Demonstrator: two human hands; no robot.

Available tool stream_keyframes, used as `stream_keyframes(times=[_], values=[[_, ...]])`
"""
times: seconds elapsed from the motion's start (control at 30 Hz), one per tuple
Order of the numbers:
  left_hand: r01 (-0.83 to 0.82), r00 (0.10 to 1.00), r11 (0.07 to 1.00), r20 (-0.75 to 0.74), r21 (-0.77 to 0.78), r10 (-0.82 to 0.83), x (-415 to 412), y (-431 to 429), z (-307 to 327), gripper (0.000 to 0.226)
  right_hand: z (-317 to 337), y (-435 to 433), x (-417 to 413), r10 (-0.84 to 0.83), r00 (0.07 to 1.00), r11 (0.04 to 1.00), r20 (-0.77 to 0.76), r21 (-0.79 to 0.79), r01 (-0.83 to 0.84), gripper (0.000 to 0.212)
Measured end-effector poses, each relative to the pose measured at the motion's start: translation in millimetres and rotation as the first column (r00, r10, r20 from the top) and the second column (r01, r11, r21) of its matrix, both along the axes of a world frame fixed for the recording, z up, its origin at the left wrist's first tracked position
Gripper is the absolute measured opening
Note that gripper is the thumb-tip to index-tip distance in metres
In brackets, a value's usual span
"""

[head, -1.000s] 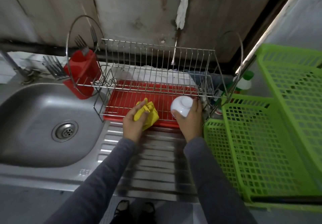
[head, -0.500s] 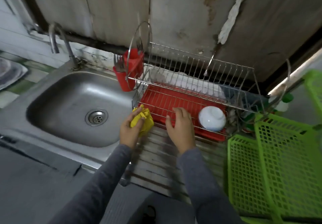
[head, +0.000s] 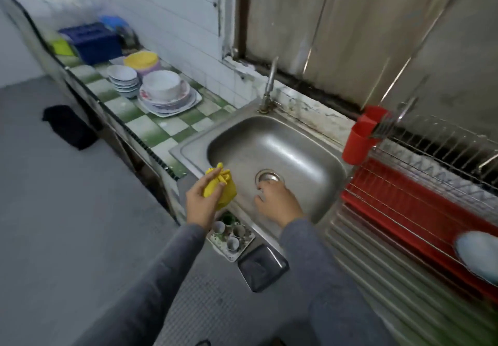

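My left hand (head: 200,201) grips a crumpled yellow cloth (head: 221,186) over the front left corner of the steel sink (head: 283,141). My right hand (head: 277,201) hovers over the sink basin just in front of the drain (head: 269,178), fingers loosely curled and holding nothing. A white bowl (head: 477,254) lies upside down in the wire dish rack (head: 431,173) over its red tray (head: 398,197) at the far right. Stacked white bowls (head: 122,79) and a bowl on plates (head: 167,89) stand on the checked counter to the left.
A tap (head: 270,81) rises behind the sink. A red cutlery holder (head: 359,135) with forks hangs on the rack's left end. A yellow bowl (head: 140,61) and a blue crate (head: 93,40) sit further back on the counter. Small pots (head: 229,234) and a dark bin (head: 262,267) stand on the floor below.
My right hand let go of the white bowl, leaving it in the rack, then moved left over the sink. My left hand carried the yellow cloth left. The view swung left.
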State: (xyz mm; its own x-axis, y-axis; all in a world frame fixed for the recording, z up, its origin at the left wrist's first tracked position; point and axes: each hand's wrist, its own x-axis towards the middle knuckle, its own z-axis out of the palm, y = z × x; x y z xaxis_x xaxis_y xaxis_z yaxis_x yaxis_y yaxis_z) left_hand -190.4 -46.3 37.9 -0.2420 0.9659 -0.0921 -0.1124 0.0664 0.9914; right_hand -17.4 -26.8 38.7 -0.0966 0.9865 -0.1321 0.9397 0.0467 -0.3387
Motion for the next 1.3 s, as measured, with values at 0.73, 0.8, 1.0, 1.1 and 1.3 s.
stream_keyframes(times=[0.73, 0.8, 1.0, 1.1, 1.3], values=[[-0.352, 0.936, 0.933, -0.023, -0.071, 0.352, -283.6, 167.3, -11.9, 0.031, -9.6, 229.5, -303.5, 0.412, 0.911, 0.91, -0.03, -0.04, -0.413, 0.035], [-0.346, 0.938, 0.935, -0.025, -0.079, 0.346, -300.9, 195.0, -11.0, 0.032, -7.0, 260.3, -323.7, 0.415, 0.909, 0.908, -0.038, -0.046, -0.417, 0.036], [-0.381, 0.924, 0.92, -0.016, -0.097, 0.381, -346.7, 271.2, -9.4, 0.034, -5.8, 340.3, -374.6, 0.423, 0.905, 0.905, -0.041, -0.03, -0.424, 0.036], [-0.375, 0.927, 0.919, -0.027, -0.123, 0.375, -372.6, 301.7, -13.8, 0.032, -12.3, 374.7, -399.9, 0.414, 0.91, 0.91, -0.022, -0.028, -0.414, 0.038], [-0.305, 0.952, 0.941, -0.035, -0.145, 0.303, -440.2, 371.8, -26.0, 0.032, -30.5, 437.7, -458.8, 0.337, 0.941, 0.938, -0.039, -0.076, -0.339, 0.037]])
